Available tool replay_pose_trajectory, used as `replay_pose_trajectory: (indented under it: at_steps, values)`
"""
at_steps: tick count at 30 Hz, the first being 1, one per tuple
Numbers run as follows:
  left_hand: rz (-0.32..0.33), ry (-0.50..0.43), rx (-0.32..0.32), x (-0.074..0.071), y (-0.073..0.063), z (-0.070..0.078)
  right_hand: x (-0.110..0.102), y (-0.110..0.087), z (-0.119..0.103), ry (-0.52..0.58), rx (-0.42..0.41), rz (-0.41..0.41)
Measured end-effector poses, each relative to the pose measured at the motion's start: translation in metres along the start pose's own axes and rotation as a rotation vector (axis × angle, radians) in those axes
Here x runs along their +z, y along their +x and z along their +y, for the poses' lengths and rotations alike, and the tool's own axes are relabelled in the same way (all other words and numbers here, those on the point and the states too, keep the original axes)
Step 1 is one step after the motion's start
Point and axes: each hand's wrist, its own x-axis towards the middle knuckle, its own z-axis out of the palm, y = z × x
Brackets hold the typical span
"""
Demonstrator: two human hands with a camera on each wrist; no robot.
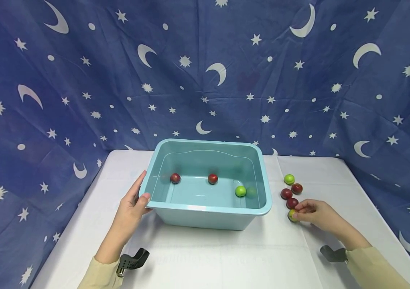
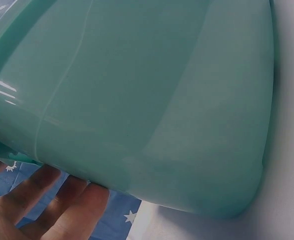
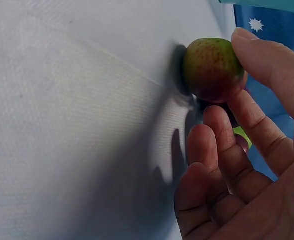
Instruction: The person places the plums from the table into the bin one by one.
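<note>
A light teal plastic tub (image 1: 205, 208) stands mid-table, holding two red plums, one toward the left (image 1: 175, 178) and one near the middle (image 1: 212, 179), and a green plum (image 1: 240, 191). My left hand (image 1: 130, 210) grips the tub's left front corner, thumb over the rim and fingers along the outside wall. To the right of the tub, my right hand (image 1: 317, 215) pinches a green plum with a red blush (image 3: 212, 69) between thumb and fingers, low over the cloth. Behind it lie dark red plums (image 1: 286, 194) and a bright green plum (image 1: 289, 179).
A white cloth (image 1: 197, 261) covers the table. Close behind and at both sides hangs a blue curtain (image 1: 205, 80) with moons and stars. Black wrist mounts (image 1: 132, 260) sit at both cuffs.
</note>
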Motion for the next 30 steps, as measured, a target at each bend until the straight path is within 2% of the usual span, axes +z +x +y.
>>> replay_pose_trajectory:
  at_steps: [10,19,23,30]
  values:
    - [-0.003,0.003,0.009,0.000,0.000,0.000,0.002,-0.002,0.004,-0.048,0.024,-0.016]
    - [-0.005,-0.005,0.009,0.001,0.000,-0.001,-0.002,-0.004,0.003,-0.031,0.020,-0.046]
    - [-0.010,-0.005,0.014,0.001,0.000,0.000,-0.013,-0.006,-0.006,-0.009,-0.008,-0.049]
    - [-0.012,-0.006,0.015,0.000,0.000,-0.001,-0.039,-0.007,-0.040,0.020,-0.121,0.024]
